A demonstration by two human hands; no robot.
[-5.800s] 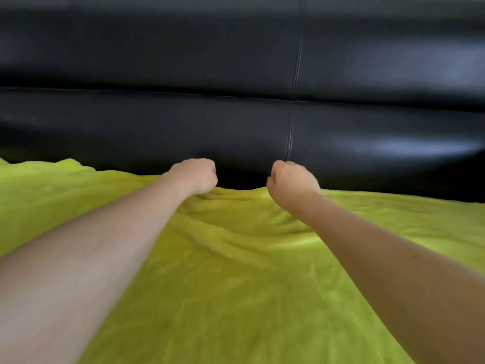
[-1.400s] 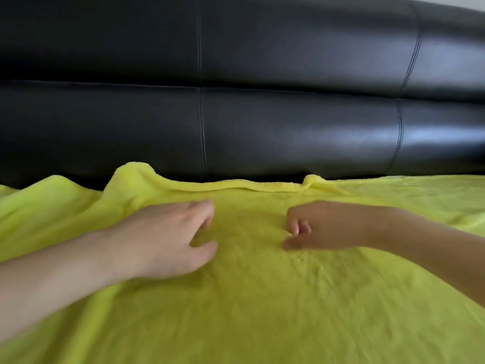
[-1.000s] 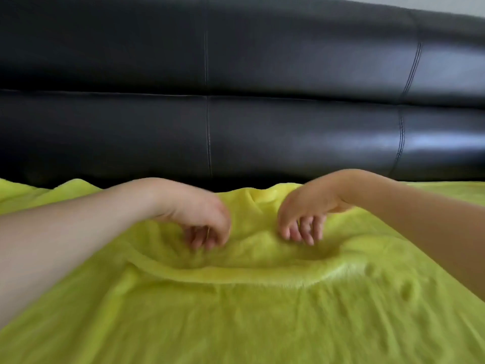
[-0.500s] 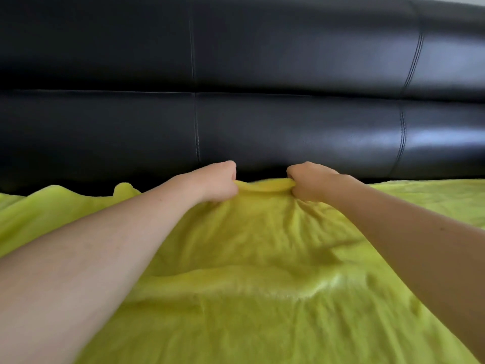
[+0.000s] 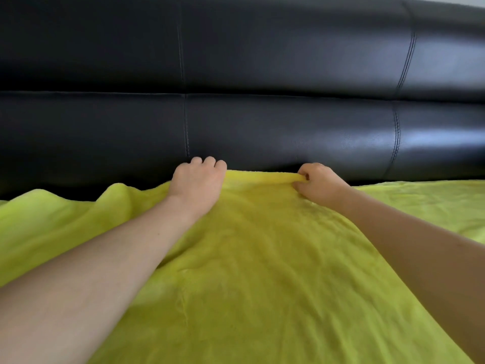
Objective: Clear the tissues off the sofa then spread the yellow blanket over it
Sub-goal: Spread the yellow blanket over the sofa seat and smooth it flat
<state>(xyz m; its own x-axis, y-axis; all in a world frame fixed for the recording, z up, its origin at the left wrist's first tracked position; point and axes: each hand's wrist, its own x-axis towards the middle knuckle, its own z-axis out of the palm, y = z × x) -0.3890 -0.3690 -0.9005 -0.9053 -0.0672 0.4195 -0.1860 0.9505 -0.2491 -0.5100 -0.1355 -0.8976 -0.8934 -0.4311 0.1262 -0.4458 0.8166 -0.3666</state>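
Both hands at the blanket's far edge

Now we reach both arms straight forward over the blanket (image 5: 262, 271), hands side by side but apart at the foot of the sofa (image 5: 262, 74) backrest. Our left hand (image 5: 196, 183) lies knuckles up with its fingers curled over the far hem, so we read its grip as clamped on the blanket. Our right hand (image 5: 319, 183) pinches the same hem, thumb against curled fingers, a taut strip of cloth stretched between the two hands. The blanket covers the seat, its far edge running left to right along the backrest, touching it between our hands and sagging away in a fold to the left. Its long axis follows the sofa's length as far as we can tell.
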